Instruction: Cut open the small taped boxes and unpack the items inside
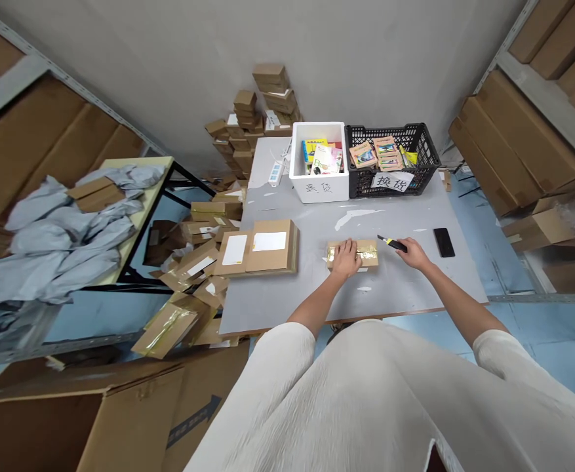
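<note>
A small cardboard box [367,260] banded with shiny clear-gold tape lies near the front edge of the grey table [311,295]. My left hand [346,259] rests on top of it, fingers laid over the tape and pressing it down. In my right hand [415,254] is a yellow and black utility knife [392,243], gripped by its handle. Its blade points left and sits just off the box's right end, apart from it. A black phone [444,242] lies to the right of this hand.
Labelled boxes [270,246] lie left on the table. Behind stand a white bin [319,190] with books and a black crate [390,187] with small packs. Parcels [189,288] pile up off the left edge. A large open carton [139,419] stands at lower left.
</note>
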{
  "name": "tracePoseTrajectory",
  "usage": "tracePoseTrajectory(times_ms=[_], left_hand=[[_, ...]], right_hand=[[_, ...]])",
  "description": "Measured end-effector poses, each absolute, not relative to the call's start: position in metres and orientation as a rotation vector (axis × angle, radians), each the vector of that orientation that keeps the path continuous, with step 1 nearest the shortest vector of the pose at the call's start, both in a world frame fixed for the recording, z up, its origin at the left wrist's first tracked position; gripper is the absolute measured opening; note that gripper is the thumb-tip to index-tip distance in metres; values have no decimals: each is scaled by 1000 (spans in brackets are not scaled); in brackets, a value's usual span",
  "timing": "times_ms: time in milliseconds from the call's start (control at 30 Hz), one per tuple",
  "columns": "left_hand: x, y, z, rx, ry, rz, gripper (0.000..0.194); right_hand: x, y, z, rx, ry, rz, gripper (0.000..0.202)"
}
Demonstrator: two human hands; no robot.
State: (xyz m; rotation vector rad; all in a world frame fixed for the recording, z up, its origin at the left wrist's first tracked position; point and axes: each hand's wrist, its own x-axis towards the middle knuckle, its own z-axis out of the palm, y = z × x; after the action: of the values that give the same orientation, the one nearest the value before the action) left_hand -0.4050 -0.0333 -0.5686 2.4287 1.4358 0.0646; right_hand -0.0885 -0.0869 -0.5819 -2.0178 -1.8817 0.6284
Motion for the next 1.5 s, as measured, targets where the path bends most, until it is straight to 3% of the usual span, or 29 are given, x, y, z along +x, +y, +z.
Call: tracePoseTrajectory(times_ms=[400,667,967,1200,1367,1500], left_hand=[[-449,-46,-561,2484,1333,-35,69],[-458,-32,-556,2392,1471,-104,51],[-435,-22,-549,2156,1686,32,47],[-388,-40,-562,2048,1738,-81,107],[-399,-25,-567,2194,1437,-379,121],[-428,-4,-563,2366,1115,-523,120]], right_hand=[[-191,-26,-588,-1831,-1870,930,40],[-186,-57,-591,-1944,-1708,960,32],[-194,-80,-598,-1794,-1373,1299,33],[-179,-65,-598,-1862,-1327,1139,36],[-180,-55,-605,-1833,-1268,1048,33],[-182,-52,-605,-1757,-1166,1119,37]])
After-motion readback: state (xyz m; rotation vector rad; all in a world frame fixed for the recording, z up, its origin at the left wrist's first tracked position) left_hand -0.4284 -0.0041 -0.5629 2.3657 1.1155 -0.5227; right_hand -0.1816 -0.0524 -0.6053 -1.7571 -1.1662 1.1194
